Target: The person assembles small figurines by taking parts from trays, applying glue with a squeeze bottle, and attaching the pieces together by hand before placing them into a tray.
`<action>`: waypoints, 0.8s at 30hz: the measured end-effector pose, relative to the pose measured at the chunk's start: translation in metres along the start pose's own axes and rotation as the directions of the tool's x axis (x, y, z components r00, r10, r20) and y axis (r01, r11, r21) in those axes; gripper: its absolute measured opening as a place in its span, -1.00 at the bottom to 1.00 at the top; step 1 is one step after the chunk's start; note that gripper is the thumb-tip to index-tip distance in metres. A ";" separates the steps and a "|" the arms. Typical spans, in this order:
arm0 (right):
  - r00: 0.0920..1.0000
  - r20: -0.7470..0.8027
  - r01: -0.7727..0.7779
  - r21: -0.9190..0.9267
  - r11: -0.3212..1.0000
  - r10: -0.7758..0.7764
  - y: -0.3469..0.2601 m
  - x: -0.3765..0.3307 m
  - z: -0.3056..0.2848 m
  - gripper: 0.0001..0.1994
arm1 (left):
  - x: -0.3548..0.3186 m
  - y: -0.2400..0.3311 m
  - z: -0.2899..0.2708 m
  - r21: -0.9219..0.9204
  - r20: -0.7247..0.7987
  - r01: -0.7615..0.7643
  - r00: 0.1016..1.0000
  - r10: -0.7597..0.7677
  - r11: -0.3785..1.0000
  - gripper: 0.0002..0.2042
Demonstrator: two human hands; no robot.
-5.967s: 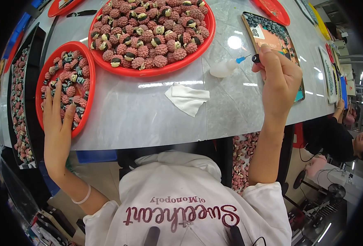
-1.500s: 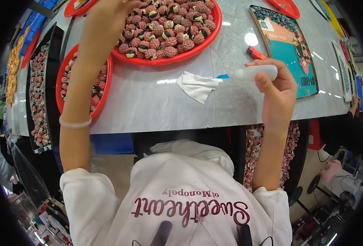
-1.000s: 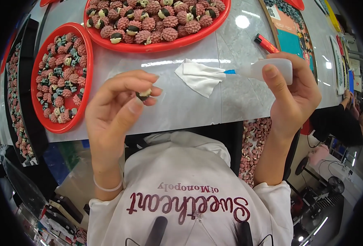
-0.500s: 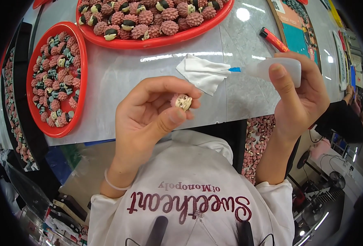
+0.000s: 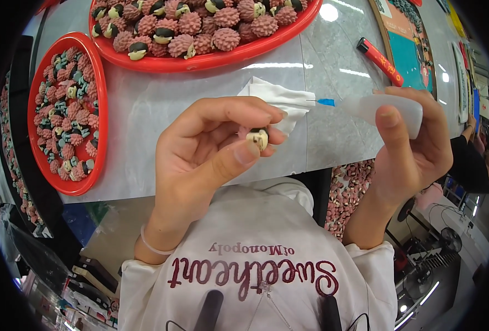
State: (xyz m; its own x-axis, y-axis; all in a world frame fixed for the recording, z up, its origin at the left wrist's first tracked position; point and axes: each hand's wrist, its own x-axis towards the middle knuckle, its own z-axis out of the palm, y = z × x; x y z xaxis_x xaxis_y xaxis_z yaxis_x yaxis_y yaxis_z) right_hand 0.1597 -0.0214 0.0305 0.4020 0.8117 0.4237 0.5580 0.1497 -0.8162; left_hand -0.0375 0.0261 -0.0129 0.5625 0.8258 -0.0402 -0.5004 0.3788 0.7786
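Pinched between the thumb and fingers of my left hand (image 5: pixel 200 146) is a small figurine (image 5: pixel 259 139) with a cream face, a dark part on top and a pink back. My fingers cover much of it. My right hand (image 5: pixel 415 160) grips a translucent white squeeze bottle (image 5: pixel 370 105), laid almost level, with its blue needle tip (image 5: pixel 326 102) pointing left. The needle is apart from the figurine, above the right edge of a folded white cloth (image 5: pixel 275 95) on the table.
Beyond my left hand lies a large red tray (image 5: pixel 200 65) of pink spiky figurines. A smaller red tray (image 5: pixel 102 127) with similar pieces sits at the left. A red marker-like tube (image 5: pixel 381 62) and a framed board (image 5: pixel 402 55) are at the far right. More pink pieces (image 5: pixel 349 193) show below the table edge.
The figurine has turned in my left fingers, showing its dark top, and shifted slightly right. My right hand and the bottle have moved a little right and nearer. The whole view has shifted slightly.
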 end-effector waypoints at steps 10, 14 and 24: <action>0.997 0.050 0.059 -0.002 0.998 -0.059 0.000 0.003 0.000 -0.78 | 0.005 0.002 0.004 0.142 -0.057 0.062 0.997 -0.054 0.988 -0.73; 0.996 0.061 0.058 -0.021 0.998 -0.057 0.003 0.004 0.001 -0.77 | 0.005 0.003 0.004 0.110 -0.050 0.076 0.996 -0.071 0.991 -0.73; 0.932 0.074 -0.347 0.453 0.821 0.354 0.039 0.016 -0.009 -0.74 | 0.004 -0.001 0.000 0.015 0.075 0.029 0.997 -0.030 0.999 -0.81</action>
State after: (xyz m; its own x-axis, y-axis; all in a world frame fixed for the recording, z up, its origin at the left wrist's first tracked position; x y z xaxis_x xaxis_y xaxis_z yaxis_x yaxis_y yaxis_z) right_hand 0.1944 -0.0082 0.0089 0.5187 0.8515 0.0774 -0.0101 0.0966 -0.9953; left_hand -0.0345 0.0292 -0.0138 0.6251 0.7804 -0.0164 -0.4738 0.3961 0.7865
